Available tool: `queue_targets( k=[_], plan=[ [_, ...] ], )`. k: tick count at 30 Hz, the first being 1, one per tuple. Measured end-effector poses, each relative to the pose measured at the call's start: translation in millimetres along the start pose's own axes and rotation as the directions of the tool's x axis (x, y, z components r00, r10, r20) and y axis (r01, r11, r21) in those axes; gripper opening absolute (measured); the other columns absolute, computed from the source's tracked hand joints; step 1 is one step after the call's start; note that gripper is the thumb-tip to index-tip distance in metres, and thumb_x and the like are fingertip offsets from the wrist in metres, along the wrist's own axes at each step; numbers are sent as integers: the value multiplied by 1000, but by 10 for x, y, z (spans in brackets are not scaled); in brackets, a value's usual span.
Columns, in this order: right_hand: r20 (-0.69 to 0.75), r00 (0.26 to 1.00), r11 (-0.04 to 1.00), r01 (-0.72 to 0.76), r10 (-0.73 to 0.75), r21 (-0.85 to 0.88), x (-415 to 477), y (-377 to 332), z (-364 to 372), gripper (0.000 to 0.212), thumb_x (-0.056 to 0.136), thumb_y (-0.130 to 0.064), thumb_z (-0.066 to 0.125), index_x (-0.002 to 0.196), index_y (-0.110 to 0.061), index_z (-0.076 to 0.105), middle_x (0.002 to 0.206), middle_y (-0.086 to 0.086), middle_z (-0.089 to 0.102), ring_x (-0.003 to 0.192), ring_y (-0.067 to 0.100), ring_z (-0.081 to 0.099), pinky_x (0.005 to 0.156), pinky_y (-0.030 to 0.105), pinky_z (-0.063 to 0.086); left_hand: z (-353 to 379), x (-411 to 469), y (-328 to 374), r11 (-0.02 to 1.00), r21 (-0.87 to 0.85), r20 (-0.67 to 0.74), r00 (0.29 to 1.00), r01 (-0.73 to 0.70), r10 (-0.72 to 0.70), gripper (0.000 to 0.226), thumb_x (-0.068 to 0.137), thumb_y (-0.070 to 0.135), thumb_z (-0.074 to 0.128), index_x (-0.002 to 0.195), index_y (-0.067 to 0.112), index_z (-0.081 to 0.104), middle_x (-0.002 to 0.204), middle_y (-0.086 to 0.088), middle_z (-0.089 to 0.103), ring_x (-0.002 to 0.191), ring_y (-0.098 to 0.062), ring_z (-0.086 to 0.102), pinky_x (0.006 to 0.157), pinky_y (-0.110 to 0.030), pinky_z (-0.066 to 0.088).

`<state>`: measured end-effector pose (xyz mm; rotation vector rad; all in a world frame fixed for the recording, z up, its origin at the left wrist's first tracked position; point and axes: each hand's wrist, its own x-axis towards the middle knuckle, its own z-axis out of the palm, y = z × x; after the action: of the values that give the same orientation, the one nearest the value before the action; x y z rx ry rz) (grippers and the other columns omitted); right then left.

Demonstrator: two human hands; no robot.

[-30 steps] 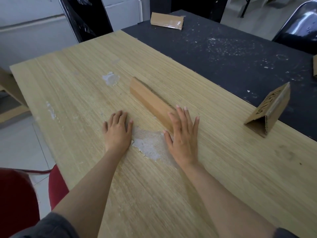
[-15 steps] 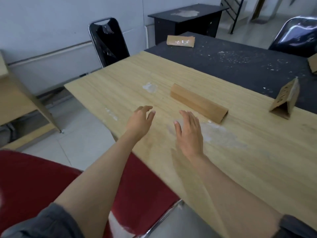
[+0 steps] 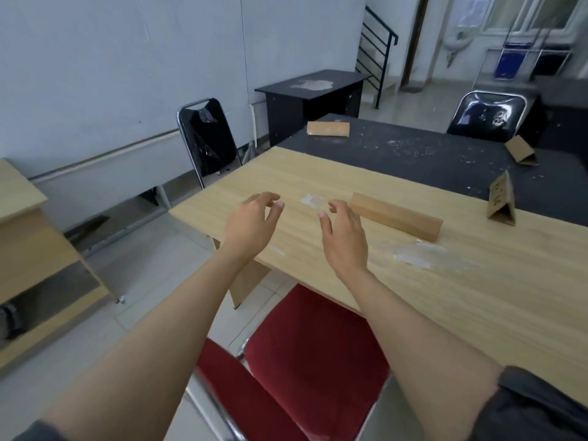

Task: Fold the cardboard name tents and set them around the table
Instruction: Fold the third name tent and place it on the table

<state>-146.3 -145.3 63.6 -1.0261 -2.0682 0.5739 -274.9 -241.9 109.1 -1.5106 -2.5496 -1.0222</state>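
A folded cardboard name tent (image 3: 396,217) stands on the light wooden table (image 3: 429,281), just right of my right hand (image 3: 345,235). That hand hovers above the table with loosely curled fingers and holds nothing. My left hand (image 3: 253,219) hovers over the table's near left corner, also loosely curled and holding nothing. A second tent (image 3: 502,203) with writing stands at the right, by the seam with the black table (image 3: 445,157). Two more tents stand on the black table, one at its far left (image 3: 328,128) and one at its far right (image 3: 520,150).
A red padded chair (image 3: 305,361) sits below my arms at the table's near edge. A black chair (image 3: 206,138) stands at the table's far left, another black chair (image 3: 486,116) behind the black table. A black desk (image 3: 311,93) stands by the wall, a wooden desk (image 3: 28,237) at left.
Both hands lifted off the wooden table and pulled back from the name tent. My view rose and drew away, so the red chair and room now show.
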Motion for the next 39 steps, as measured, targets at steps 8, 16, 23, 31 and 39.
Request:
queue_targets(
  k=[8, 16, 23, 31, 39],
  plan=[
    [114, 980, 987, -164, 162, 2, 479, -775, 910, 34, 99, -36, 38, 121, -13, 50, 119, 7, 62, 107, 25, 57, 81, 37, 46, -447, 609, -1033, 996, 80, 186, 983, -27, 11, 40, 97, 41, 39, 124, 17, 57, 128, -2, 59, 112, -23, 56, 91, -37, 45],
    [204, 944, 963, -236, 259, -127, 1187, -1432, 1848, 35, 98, -37, 40, 116, -11, 54, 118, 6, 63, 107, 26, 57, 82, 36, 47, -930, 1601, -2108, 1000, -25, 308, 951, 0, 8, 38, 97, 37, 42, 122, 15, 60, 126, -3, 62, 113, -23, 56, 91, -36, 46],
    [109, 928, 932, -342, 356, -123, 2047, -1963, 2840, 38, 97, -40, 40, 117, -11, 54, 119, 6, 62, 108, 26, 56, 83, 36, 45, -1253, 2795, -3201, 995, -85, 353, 933, -51, 78, 35, 97, 37, 42, 121, 18, 60, 121, -2, 64, 108, -20, 59, 89, -35, 48],
    [-47, 900, 892, -435, 432, -124, 3044, -2364, 3668, 35, 98, -37, 41, 117, -11, 55, 120, 5, 62, 107, 24, 56, 80, 34, 44, -1402, 4317, -3986, 984, -138, 419, 893, -117, 165, 36, 97, 35, 44, 124, 17, 58, 123, -4, 63, 113, -19, 56, 85, -25, 40],
    [-204, 826, 819, -557, 526, -141, 4305, -2032, 4335, 36, 98, -38, 41, 117, -10, 53, 118, 9, 63, 105, 26, 58, 82, 36, 46, -793, 5942, -4234, 922, -257, 441, 814, -288, 377, 35, 98, 31, 44, 124, 13, 59, 122, -7, 63, 112, -21, 57, 83, -26, 40]
  ],
)
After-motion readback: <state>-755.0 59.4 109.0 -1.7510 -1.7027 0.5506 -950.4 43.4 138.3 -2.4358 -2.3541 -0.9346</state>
